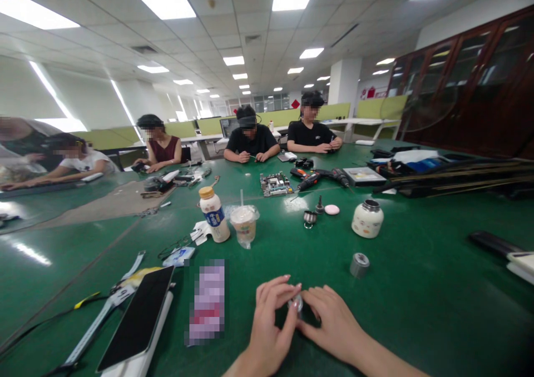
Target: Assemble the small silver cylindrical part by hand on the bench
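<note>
Left hand (267, 317) and right hand (336, 321) are seen nearest, brought together just above the table (421, 299). A small shiny piece (297, 303) is held between them: it is pinched by the left fingers and thumb, while the right hand is half curled against its other side. Whether it is gripped or only steadied by the right cannot be told; its form is mostly hidden.

Off to the left, a tablet (137, 318) and a purple packet (207, 304) are noted, well apart from the hands.

Beyond the right hand, a metal cap (359, 265) is stood alone. Farther back, the flask (367, 221) is stood upright, its mouth uncovered. To its left a pink disc (332, 210), a dark stem (319, 206) and a metal cup (309, 218) are grouped.

Progress, as judged: partway. The flask is already open and the cap off; handling of the piece is unfinished, and the cap is not yet seated.

Farthest, a circuit board (275, 184) and drills (308, 181) are seen before seated co-workers (252, 140).
</note>
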{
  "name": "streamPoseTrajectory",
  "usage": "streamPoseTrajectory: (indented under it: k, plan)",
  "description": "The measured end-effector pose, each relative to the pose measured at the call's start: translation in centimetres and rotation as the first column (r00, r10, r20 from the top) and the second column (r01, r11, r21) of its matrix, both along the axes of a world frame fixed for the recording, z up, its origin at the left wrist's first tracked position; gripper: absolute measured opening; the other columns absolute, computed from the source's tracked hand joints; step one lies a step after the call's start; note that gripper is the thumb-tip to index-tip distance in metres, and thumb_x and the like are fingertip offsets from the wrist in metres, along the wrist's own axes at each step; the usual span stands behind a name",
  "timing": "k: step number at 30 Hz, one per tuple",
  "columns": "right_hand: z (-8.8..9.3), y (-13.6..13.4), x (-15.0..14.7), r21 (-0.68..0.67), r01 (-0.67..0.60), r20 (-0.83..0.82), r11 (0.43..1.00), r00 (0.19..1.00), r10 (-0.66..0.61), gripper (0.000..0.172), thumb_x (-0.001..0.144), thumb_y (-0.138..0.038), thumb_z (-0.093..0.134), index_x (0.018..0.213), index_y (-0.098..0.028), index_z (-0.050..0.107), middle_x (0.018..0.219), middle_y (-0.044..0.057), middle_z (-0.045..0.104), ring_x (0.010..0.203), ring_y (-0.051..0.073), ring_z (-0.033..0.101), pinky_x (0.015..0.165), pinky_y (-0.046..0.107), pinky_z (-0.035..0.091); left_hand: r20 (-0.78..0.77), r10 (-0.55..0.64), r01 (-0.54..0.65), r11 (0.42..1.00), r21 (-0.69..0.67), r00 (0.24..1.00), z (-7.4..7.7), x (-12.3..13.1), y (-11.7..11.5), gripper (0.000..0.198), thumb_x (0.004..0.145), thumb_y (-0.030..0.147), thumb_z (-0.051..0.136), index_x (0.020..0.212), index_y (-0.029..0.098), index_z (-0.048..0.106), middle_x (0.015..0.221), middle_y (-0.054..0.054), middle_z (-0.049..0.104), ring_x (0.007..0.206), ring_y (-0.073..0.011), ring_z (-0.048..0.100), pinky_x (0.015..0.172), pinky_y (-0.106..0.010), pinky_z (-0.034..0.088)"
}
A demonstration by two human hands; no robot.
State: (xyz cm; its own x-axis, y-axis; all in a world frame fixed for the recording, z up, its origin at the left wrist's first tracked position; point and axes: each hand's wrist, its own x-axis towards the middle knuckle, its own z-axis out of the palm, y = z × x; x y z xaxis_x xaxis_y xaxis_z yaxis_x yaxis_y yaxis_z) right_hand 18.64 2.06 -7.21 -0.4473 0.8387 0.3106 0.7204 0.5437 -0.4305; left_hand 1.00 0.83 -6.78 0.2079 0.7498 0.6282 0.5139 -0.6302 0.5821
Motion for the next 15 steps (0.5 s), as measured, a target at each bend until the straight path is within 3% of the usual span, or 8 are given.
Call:
streamPoseTrajectory:
  k: [5, 10, 13, 15]
  plan:
    - [-0.2, 0.0, 0.0, -0.025, 0.012, -0.008, 1.000, 1.000, -0.012, 0.015, 0.082, -0.031, 0.066, 0.091, -0.022, 0.059, 0.083, -0.001, 0.064, 0.074, 0.018, 0.055, 0.073, 0.030, 0.032, 0.019, 0.022, -0.022, 1.000, -0.008, 1.000, 0.1, 0.3, 0.1, 0.030, 0.088, 0.015, 0.056, 0.117, 0.025, 0.054, 0.116, -0.006, 0.068, 0.116, -0.0237, 0.057, 0.093, -0.042, 0.049]
    - [-0.1, -0.1, -0.1, -0.034, 0.018, -0.026, 0.999, 0.999, -0.019, 0.017, 0.082, -0.035, 0.066, 0.092, -0.023, 0.060, 0.084, -0.001, 0.065, 0.077, 0.019, 0.057, 0.077, 0.031, 0.033, 0.125, 0.097, -0.093, 0.995, -0.037, 0.987, -0.5, 0.4, 0.4, 0.020, 0.086, 0.019, 0.061, 0.106, 0.024, 0.057, 0.106, -0.006, 0.071, 0.108, -0.0224, 0.063, 0.090, -0.039, 0.051]
    - [0.2, -0.2, -0.2, -0.032, 0.024, -0.022, 0.999, 0.999, -0.025, 0.019, 0.082, -0.038, 0.066, 0.092, -0.023, 0.060, 0.084, 0.000, 0.065, 0.078, 0.019, 0.057, 0.076, 0.031, 0.034, 0.196, 0.225, -0.223, 0.974, -0.029, 0.955, -1.0, -0.1, 1.1, 0.015, 0.087, 0.021, 0.060, 0.102, 0.023, 0.056, 0.107, -0.008, 0.071, 0.105, -0.0226, 0.065, 0.089, -0.040, 0.051]
    - [0.4, -0.2, -0.2, -0.030, 0.022, -0.016, 0.999, 1.000, -0.023, 0.020, 0.082, -0.039, 0.066, 0.092, -0.023, 0.060, 0.084, 0.000, 0.065, 0.078, 0.019, 0.058, 0.075, 0.031, 0.034, 0.119, 0.323, -0.321, 0.947, -0.036, 0.939, -1.3, -0.7, 1.8, 0.018, 0.087, 0.021, 0.060, 0.104, 0.022, 0.057, 0.109, -0.010, 0.071, 0.109, -0.0259, 0.064, 0.091, -0.046, 0.047]
